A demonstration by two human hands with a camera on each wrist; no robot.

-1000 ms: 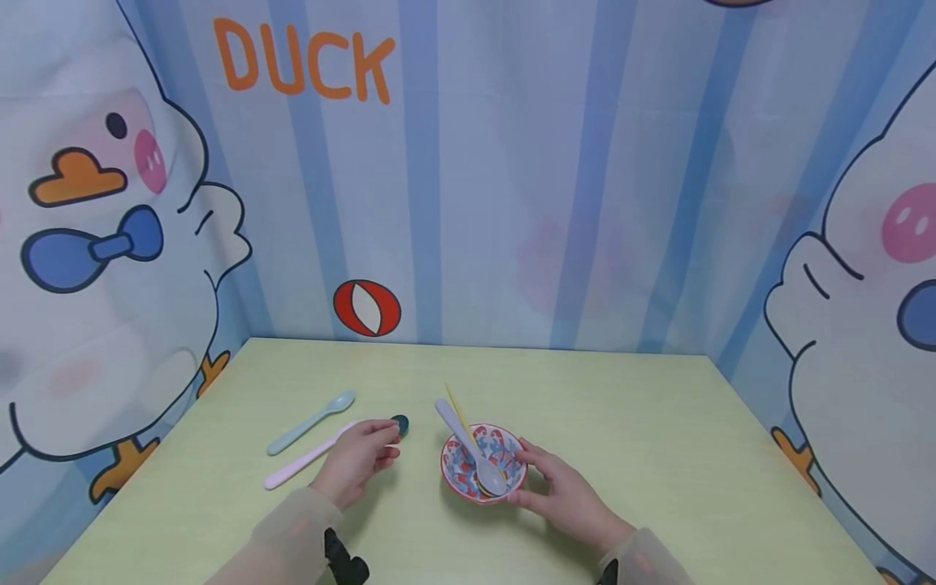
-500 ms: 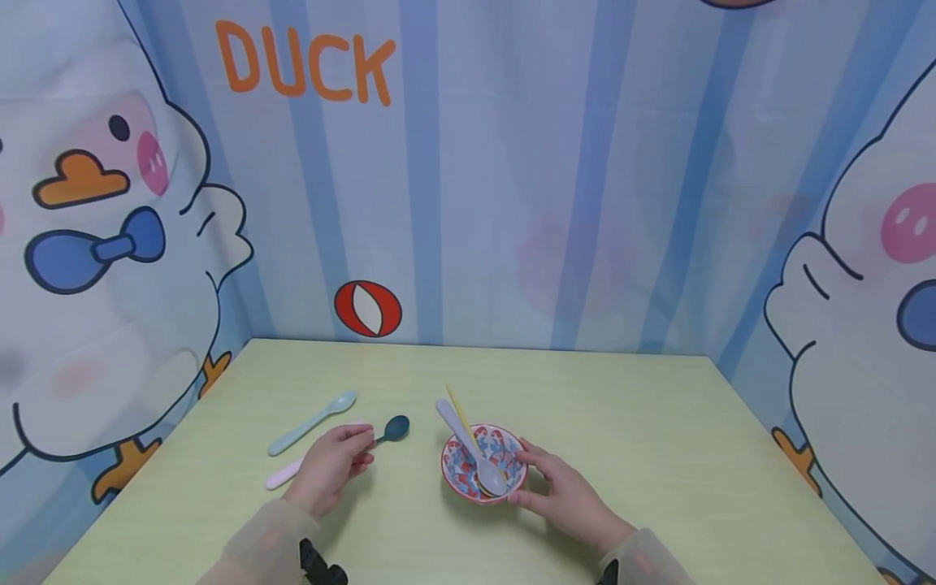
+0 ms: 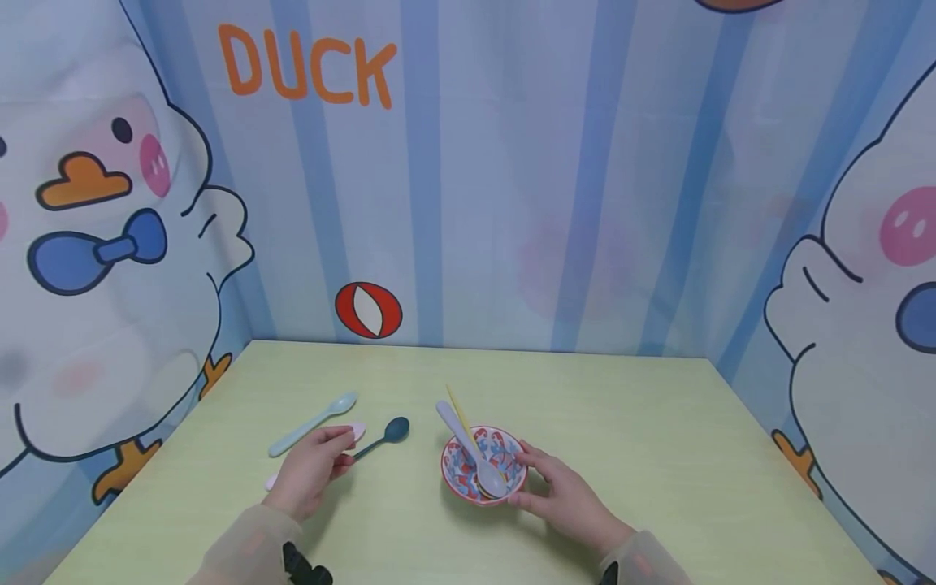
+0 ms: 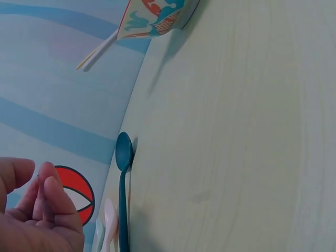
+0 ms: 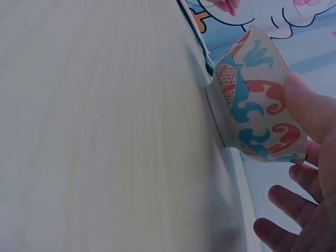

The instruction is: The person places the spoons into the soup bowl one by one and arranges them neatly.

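Observation:
My right hand (image 3: 566,496) grips the side of a small bowl (image 3: 455,473) with a red rim and blue-red pattern. In the right wrist view, the thumb lies against the outside of that bowl (image 5: 257,102). A lilac spoon (image 3: 468,447) leans in it, with a thin yellow handle (image 3: 455,404) beside it. My left hand (image 3: 310,471) hovers over the spoons at the left, fingers loosely bent and holding nothing. A dark teal spoon (image 4: 124,152) lies on the table apart from the fingers. Beyond it is a pink spoon (image 4: 110,215), partly hidden by the hand in the head view.
A light blue spoon (image 3: 314,422) lies farthest left on the pale yellow table (image 3: 621,414). Behind the table hangs a striped blue cloth (image 3: 504,203) with printed ducks and a printed red ball (image 3: 369,310).
My left hand has drawn back to the left and toward me, uncovering the dark teal spoon's bowl and part of its handle. The right hand and the bowl stay in place.

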